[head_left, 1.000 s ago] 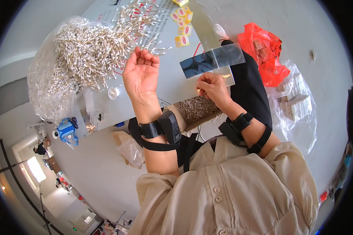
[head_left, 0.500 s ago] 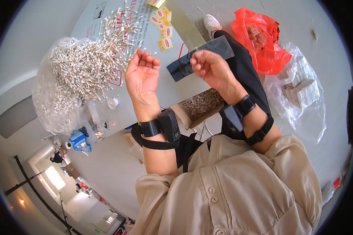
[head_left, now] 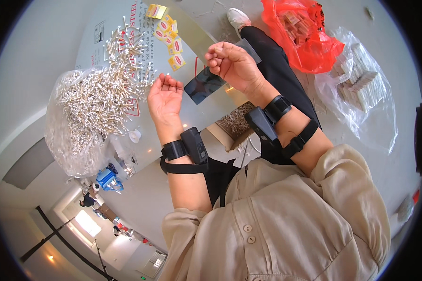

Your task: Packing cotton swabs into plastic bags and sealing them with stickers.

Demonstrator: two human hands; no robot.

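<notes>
My left hand [head_left: 166, 100] is palm up with its fingers curled in and the thumb against them, beside a large heap of cotton swabs [head_left: 91, 105]. A small white tip shows at its fingertips; I cannot tell whether it is held. My right hand [head_left: 234, 68] has its fingers bent and the thumb pressed to them, above a dark glossy sheet [head_left: 203, 87] on the table. Whatever it may pinch is too small to make out. The swabs spill from a clear plastic bag [head_left: 61, 154]. Several small yellow packets [head_left: 175, 46] lie beyond my hands.
A box of thin sticks [head_left: 232, 124] stands below the table [head_left: 150, 119] edge. At the right are a red plastic bag [head_left: 316, 51] with small packs and a clear bag [head_left: 361, 86] with white bundles. A white cap [head_left: 134, 136] and a blue item [head_left: 109, 179] lie at the left.
The view has shifted, so the table and its things appear further left and lower. My right hand has moved away from me over the dark sheet. Both hands keep their curled fingers.
</notes>
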